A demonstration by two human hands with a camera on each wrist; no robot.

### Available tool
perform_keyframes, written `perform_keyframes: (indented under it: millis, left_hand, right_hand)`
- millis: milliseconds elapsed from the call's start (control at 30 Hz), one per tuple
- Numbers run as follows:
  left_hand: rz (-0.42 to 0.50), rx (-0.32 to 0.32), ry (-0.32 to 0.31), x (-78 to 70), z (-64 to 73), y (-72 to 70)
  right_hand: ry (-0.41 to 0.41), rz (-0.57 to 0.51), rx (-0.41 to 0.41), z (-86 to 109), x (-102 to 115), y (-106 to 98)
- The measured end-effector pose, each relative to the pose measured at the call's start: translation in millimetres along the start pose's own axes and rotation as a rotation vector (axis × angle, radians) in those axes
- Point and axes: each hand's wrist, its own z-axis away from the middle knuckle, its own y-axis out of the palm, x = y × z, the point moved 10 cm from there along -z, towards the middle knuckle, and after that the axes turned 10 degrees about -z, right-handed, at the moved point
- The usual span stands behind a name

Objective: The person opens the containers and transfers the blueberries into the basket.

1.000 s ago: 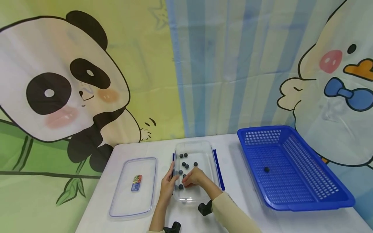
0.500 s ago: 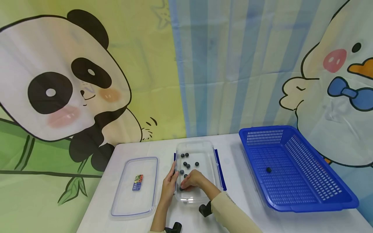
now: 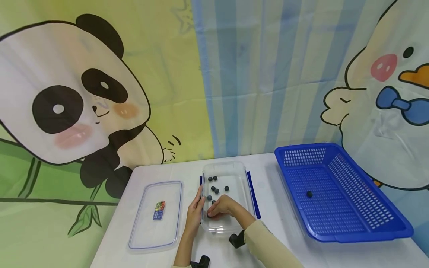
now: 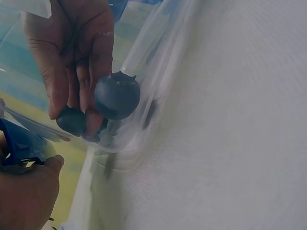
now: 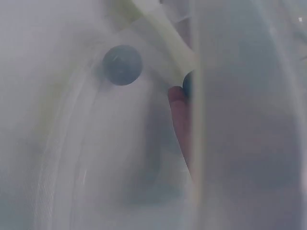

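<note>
A clear plastic food container [image 3: 234, 223] with blue side clips [image 3: 253, 195] stands on the table, several blueberries [image 3: 226, 188] scattered over its bottom. My left hand [image 3: 192, 216] holds the container's left wall, thumb by the rim; a blue clip [image 4: 19, 143] is beside it in the left wrist view. Reaching inside, my right hand [image 3: 223, 207] pinches a blueberry [image 4: 72, 120] near the front left corner. Another blueberry [image 4: 117, 96] appears close to those fingers. Seen through the blurry wall in the right wrist view, a fingertip [image 5: 177, 96] touches a partly hidden blueberry [image 5: 188, 85].
A clear lid [image 3: 157, 236] with a bluish rim and a colourful label [image 3: 159, 210] lies left of the container. To the right is a blue plastic basket [image 3: 355, 238] holding one blueberry [image 3: 309, 194]. A printed curtain [image 3: 244, 74] hangs behind the table.
My right hand's fingertips have moved slightly left and down and closed on the front blueberry, now mostly covered. My left hand keeps its place on the container.
</note>
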Motion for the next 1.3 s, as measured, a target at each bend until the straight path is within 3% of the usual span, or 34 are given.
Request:
perform_keyframes:
  millis: [167,333,433,567,733,867,1067,1200,1300]
  left_hand:
    - [-0.006,0.002,-0.004,-0.8,1.5,3.0]
    - [-0.021,-0.006,-0.018,-1.7,0.9,1.4]
    - [-0.004,-0.009,-0.013,-3.1,-0.1,1.4]
    - [0.015,-0.007,-0.004,-4.2,-0.3,1.8]
    - [0.015,-0.008,0.001,-3.1,0.3,1.4]
    - [0.0,-0.016,0.013,-3.1,0.2,-1.8]
    - [-0.017,-0.027,0.008,-2.1,-0.6,-7.0]
    - [-0.007,-0.006,-0.038,-2.1,2.5,-5.1]
    - [0.01,0.012,-0.052,-9.4,5.6,-1.8]
  right_hand:
    - [-0.092,-0.044,-0.011,15.6,23,-12]
    - [-0.228,-0.075,-0.006,46.2,76,-39]
    - [-0.294,-0.066,-0.028,67.5,105,-72]
    - [-0.351,-0.045,-0.105,90.8,119,-143]
    - [-0.276,-0.056,-0.221,108.9,88,-241]
    - [-0.211,-0.072,-0.248,116.6,52,-293]
    - [-0.181,-0.1,-0.334,111.3,-1,-340]
    - [-0.11,-0.102,-0.406,110.2,-37,-356]
    - [-0.101,-0.124,-0.444,111.4,-50,-364]
